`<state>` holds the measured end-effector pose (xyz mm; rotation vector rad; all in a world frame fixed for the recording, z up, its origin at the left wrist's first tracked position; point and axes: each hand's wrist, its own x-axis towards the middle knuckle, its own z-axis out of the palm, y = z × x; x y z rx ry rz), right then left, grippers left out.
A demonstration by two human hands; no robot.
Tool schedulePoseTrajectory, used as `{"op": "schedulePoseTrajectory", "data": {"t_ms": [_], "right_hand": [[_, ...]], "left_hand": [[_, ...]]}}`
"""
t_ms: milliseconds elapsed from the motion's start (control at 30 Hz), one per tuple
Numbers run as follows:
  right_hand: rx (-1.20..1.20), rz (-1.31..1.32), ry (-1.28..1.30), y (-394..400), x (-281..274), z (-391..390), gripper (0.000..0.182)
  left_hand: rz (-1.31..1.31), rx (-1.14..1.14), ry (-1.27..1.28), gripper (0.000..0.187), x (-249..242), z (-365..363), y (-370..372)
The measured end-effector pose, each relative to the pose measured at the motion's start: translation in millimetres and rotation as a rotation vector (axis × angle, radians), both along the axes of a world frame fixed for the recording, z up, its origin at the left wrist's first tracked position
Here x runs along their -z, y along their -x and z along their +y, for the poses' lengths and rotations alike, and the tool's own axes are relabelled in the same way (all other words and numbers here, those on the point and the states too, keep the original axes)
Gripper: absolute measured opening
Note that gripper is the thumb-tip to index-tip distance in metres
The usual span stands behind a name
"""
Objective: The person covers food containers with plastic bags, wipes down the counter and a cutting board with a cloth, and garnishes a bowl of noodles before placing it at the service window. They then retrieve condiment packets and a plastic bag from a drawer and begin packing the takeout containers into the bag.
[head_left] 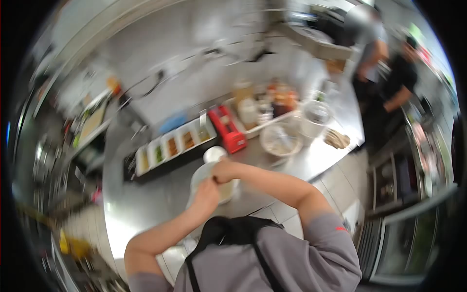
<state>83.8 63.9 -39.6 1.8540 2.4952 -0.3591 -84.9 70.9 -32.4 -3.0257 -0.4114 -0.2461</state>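
Observation:
My left hand (208, 191) and my right hand (224, 171) meet in front of me, fingers closed and nearly touching. Both are over a whitish round container (198, 178) on the steel counter (146, 200). A small white round cup or bowl (214, 154) lies just beyond my right hand. The fingers are blurred, and I cannot tell what they grip. Past the hands runs a black rack holding white trays (171, 146) of chopped food. A red device (227, 130) stands right of the trays.
A white tray (272, 120) of bottles sits against the wall. Right of it are a round tub (279, 146), a clear bucket (315, 119) and a crumpled cloth (336, 139). A blue cloth (173, 121) lies behind the food trays. Two people (399, 80) stand at the far right.

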Motion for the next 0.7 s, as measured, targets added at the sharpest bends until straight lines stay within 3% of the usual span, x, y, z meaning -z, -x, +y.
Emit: {"op": "schedulePoseTrajectory", "data": {"t_ms": [33, 67, 100, 133, 200, 267, 300, 333, 400, 467, 500, 533, 600, 700], "right_hand": [[-0.014, -0.031, -0.149, 3.9, 5.5, -8.2, 0.017], [-0.051, -0.084, -0.257, 11.0, -4.5, -19.5, 0.017], [0.020, 0.022, -0.195, 12.5, -4.5, -23.4, 0.017], [0.101, 0.081, -0.204, 15.1, -0.3, -26.8, 0.017], [0.167, 0.202, -0.180, 14.2, -3.6, -33.2, 0.017], [0.169, 0.336, -0.081, 3.6, -3.5, -28.8, 0.021], [0.134, 0.484, -0.024, -5.6, -1.5, -24.5, 0.022], [0.195, 0.473, 0.001, -1.7, -7.4, -25.8, 0.024], [0.211, 0.434, -0.133, 1.3, -4.9, -25.5, 0.024], [0.185, 0.318, -0.114, 10.4, -25.8, -27.6, 0.021], [0.173, 0.287, -0.141, 8.1, -19.3, -26.4, 0.019], [0.261, 0.450, -0.099, 13.4, -12.5, -26.3, 0.016], [0.470, 0.767, -0.002, 15.9, -0.9, -23.8, 0.011], [0.360, 0.932, 0.066, 8.3, 8.5, -26.0, 0.008]], "left_hand": [[-0.097, -0.067, 0.079, 0.014, 3.3, -7.6, -2.0], [-0.271, -0.387, 0.539, 0.019, -5.3, -23.7, -8.6], [-0.380, -0.327, 0.590, 0.021, 17.5, -19.4, -5.2], [-0.310, -0.364, 0.553, 0.028, 13.5, -25.4, -4.1], [-0.033, -0.244, -0.006, 0.039, 25.5, -29.3, -0.2], [-0.313, -0.251, -0.105, 0.045, 45.0, -36.3, -0.6], [-0.386, -0.251, -0.060, 0.045, 53.1, -38.7, -3.2], [-0.466, -0.254, -0.026, 0.044, 59.3, -37.5, -5.7], [-0.457, -0.459, 0.696, 0.045, 38.8, -40.8, -9.6], [-0.476, -0.421, 0.275, 0.042, 92.9, -40.3, -30.8], [-0.400, -0.396, 0.095, 0.039, 73.7, -43.8, -18.9], [-0.310, -0.355, -0.077, 0.036, 50.0, -49.6, -10.1], [-0.377, -0.357, -0.088, 0.032, 54.1, -47.4, -13.8], [-0.431, -0.344, 0.053, 0.022, 37.2, -42.7, -4.3]]}}
